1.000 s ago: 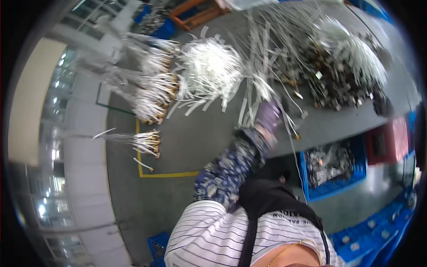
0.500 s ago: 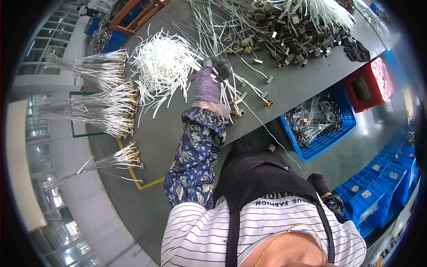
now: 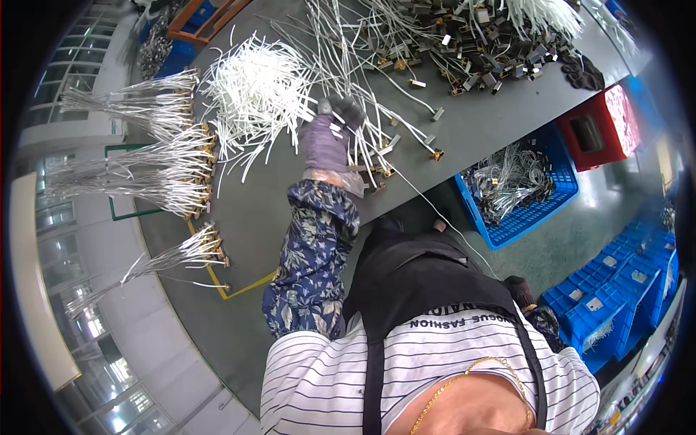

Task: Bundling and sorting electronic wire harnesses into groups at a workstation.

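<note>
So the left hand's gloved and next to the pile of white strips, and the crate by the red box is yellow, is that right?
Not quite: the crate by the red box is blue, not yellow, as the head view shows. The left hand is gloved and next to the pile of white strips.

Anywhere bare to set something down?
Best: grey tabletop between dark connector pile and front edge, by the blue crate. Also grey patch between white tube pile, cable bundles and left sleeve. Crowded: around left hand, loose cables beside it.
</note>
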`<state>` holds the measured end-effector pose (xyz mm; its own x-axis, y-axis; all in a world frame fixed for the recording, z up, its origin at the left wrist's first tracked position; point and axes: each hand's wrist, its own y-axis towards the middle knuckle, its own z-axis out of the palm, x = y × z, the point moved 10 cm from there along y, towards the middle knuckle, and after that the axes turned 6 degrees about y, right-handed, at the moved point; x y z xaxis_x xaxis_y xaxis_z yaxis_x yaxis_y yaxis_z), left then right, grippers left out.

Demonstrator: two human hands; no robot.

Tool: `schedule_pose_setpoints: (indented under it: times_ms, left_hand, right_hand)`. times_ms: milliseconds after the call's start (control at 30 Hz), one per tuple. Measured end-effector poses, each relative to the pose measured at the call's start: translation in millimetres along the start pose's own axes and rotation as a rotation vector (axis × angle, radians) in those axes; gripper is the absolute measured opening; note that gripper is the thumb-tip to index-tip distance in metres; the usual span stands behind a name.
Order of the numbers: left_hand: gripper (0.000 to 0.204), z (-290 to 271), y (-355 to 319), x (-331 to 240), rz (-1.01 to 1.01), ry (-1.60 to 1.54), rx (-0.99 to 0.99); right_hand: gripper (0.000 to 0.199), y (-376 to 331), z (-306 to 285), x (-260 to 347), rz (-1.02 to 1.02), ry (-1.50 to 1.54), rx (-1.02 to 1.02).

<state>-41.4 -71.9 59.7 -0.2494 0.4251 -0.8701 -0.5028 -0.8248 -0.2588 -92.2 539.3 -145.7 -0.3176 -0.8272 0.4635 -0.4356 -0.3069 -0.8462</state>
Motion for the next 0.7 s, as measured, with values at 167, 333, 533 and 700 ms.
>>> schedule_pose_setpoints:
  times_ms: [167,333,533,700]
  left_hand:
    - [0.025,-9.5,7.5,-10.5,0.009,-0.131,0.047]
    - [0.022,-16.6,7.2,-1.1,0.04,-0.069,0.039]
    - [0.032,38.6,-85.9,102.0,-0.273,0.566,0.148]
    - [0.027,35.4,-89.9,113.4,-0.123,0.884,0.37]
  right_hand:
    - [0.016,1.3,6.4,11.9,-0.004,-0.016,0.038]
    - [0.015,-1.9,10.6,24.9,-0.04,0.019,0.09]
    - [0.013,8.1,27.5,59.0,-0.163,0.075,0.143]
    - [0.014,6.6,36.5,110.6,-0.096,0.202,0.115]
